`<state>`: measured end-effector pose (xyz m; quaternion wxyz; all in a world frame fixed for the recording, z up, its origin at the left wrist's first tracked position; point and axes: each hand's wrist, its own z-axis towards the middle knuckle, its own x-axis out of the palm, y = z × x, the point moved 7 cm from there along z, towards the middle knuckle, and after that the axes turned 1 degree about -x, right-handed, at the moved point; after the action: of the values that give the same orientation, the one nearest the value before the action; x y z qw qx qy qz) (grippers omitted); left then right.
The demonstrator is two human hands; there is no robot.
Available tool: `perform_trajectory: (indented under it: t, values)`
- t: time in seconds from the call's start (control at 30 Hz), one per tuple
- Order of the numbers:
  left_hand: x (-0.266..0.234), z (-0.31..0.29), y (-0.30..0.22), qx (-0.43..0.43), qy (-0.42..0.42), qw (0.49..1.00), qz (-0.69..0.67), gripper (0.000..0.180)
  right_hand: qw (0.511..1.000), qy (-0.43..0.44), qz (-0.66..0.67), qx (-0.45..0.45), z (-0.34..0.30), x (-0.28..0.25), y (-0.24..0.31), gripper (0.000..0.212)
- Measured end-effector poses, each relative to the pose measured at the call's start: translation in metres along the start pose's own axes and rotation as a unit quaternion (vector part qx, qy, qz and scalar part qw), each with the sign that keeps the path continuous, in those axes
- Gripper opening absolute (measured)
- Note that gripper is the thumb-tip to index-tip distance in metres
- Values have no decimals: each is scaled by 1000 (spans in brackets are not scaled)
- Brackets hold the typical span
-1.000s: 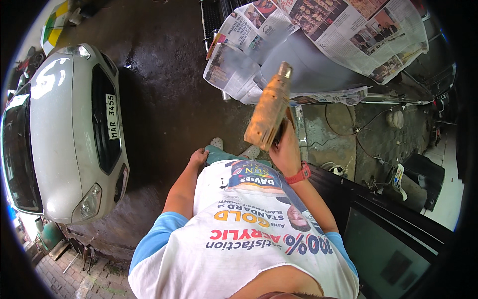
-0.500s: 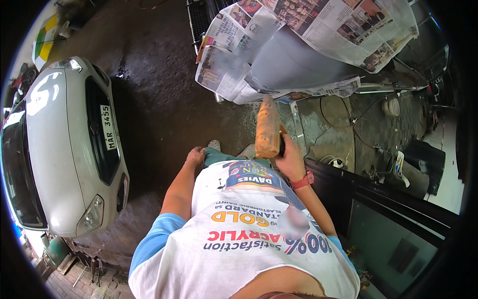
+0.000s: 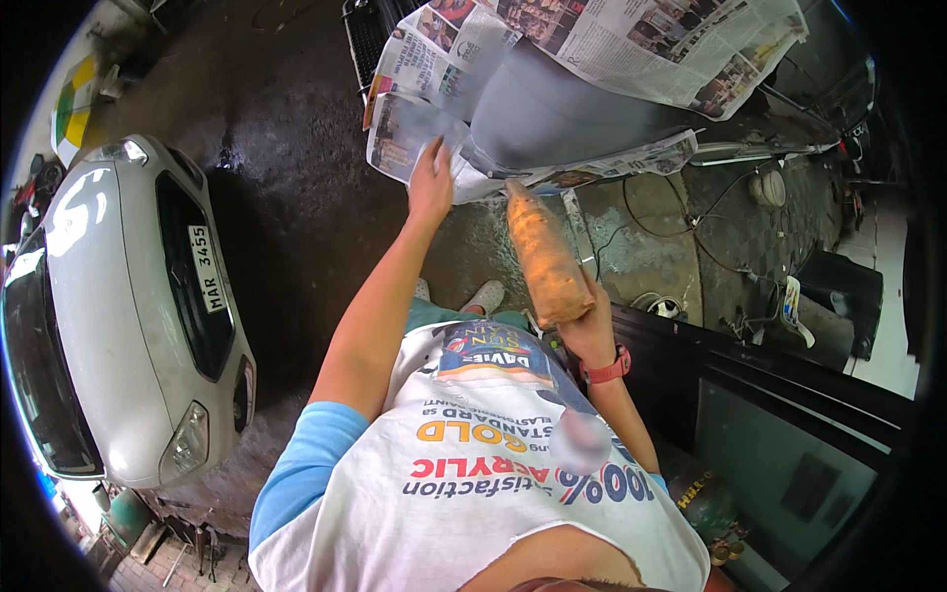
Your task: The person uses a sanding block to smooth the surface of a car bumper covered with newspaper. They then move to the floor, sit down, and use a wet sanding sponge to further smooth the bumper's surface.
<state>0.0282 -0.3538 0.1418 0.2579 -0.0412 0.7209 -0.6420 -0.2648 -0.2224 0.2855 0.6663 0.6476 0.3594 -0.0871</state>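
Observation:
My right hand grips the wide near end of an orange-stained, tapered bottle. Its narrow end points away from me, toward the lower edge of a smooth grey curved panel. Sheets of newspaper surround that panel above, at the left and along its lower edge. My left hand reaches out to the lower left corner of the newspaper, fingers stretched out and holding nothing I can see. Whether the fingertips touch the paper I cannot tell.
A silver car stands at the left on dark, wet-looking floor. Thin hoses or cables loop over the ground at the right, near a pale bucket. A black-framed glass panel lies close by my right arm.
My left hand has risen from beside my thigh to the newspaper corner. The bottle, still in my right hand, has swung so its near end lies further right and nearer me.

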Motion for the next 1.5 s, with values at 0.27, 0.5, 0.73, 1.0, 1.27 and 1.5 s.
perform_trajectory:
  t: [0.27,0.5,0.73,1.0,1.27,1.5]
  values:
    - [77,25,-120,161,-12,986,-39,76,895,-221,-358,-148,-35,-53,-2,23]
    - [128,-33,-107,193,-51,980,-9,80,979,-202,-34,-15,-44,-80,-38,27]
    - [159,-59,-66,158,-22,986,40,82,958,-254,-127,-51,-40,-120,-53,29]
    - [130,-23,-84,161,-78,984,27,87,980,-142,-84,-114,-17,-127,-47,28]
    - [177,-63,-60,132,-96,984,67,83,980,-184,78,13,-24,-148,-103,34]
    - [198,-52,6,-64,-58,992,-95,76,979,-160,-111,-55,-23,-153,-115,42]
